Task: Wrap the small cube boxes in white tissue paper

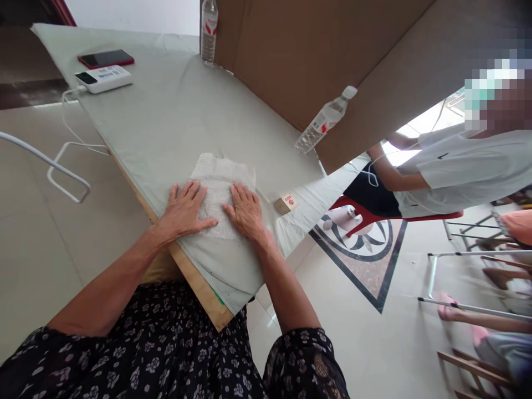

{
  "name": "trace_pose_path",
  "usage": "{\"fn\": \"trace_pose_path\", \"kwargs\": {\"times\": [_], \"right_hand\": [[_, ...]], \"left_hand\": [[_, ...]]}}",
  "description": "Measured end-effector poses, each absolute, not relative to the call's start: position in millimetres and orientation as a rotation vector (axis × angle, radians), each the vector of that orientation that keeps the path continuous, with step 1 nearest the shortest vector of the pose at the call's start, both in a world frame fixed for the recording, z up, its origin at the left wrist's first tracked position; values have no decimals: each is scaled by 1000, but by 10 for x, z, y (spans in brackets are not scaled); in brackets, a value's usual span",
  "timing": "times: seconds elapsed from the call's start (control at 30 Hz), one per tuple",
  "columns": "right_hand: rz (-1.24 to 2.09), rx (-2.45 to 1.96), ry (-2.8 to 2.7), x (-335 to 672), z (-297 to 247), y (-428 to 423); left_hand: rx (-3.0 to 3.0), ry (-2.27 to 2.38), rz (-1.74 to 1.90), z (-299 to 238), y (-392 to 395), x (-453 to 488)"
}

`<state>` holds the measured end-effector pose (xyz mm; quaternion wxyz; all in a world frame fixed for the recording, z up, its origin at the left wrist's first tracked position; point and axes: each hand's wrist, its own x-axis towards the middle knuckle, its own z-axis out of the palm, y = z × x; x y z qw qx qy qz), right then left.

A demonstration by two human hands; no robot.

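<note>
A folded white towel (222,177) lies on the cloth-covered table (166,116) near its front edge. My left hand (185,208) lies flat on the towel's left part with its fingers spread. My right hand (245,210) lies flat on the towel's right part, fingers stretched out. Both palms press down on the cloth and neither hand holds anything.
A small brown card (286,203) lies right of the towel. A red phone (106,58) and a white power bank (103,78) sit at the far left. Two water bottles (208,30) (324,120) stand by a cardboard screen (316,61). Another person (449,172) sits at the right.
</note>
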<state>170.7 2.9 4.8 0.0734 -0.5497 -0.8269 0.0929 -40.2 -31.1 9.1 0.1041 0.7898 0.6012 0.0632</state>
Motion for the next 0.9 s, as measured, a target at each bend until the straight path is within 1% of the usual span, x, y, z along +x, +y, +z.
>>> {"fn": "trace_pose_path", "kwargs": {"times": [0.1,0.23,0.3,0.37,0.43,0.5,0.63,0.77,0.83,0.9], "right_hand": [[241,-1751,-2426,1862,25,-12],[205,-1762,-2397,1911,-8,-28],[192,-1758,-2408,1901,-16,-25],[179,-1760,-2416,1895,-22,-22],[176,-1753,-2415,1899,-31,-19],[188,-1732,-2404,1908,-45,-16],[215,-1684,-2373,1915,-65,-13],[231,-1696,-2364,1914,-66,-12],[240,-1688,-2354,1912,-70,-7],[251,-1675,-2346,1906,-76,-3]], "left_hand": [[2321,1781,196,152,-356,-458],[2291,1840,307,342,-275,-360],[2382,1745,380,413,-156,-231],[2529,1527,400,423,-1,-112],[2557,1444,294,371,161,-69],[2485,1514,146,285,295,-133],[2352,1717,118,173,368,-433],[2299,1842,318,217,141,-525],[2344,1784,460,239,-21,-460],[2402,1645,494,224,-155,-383]]}}
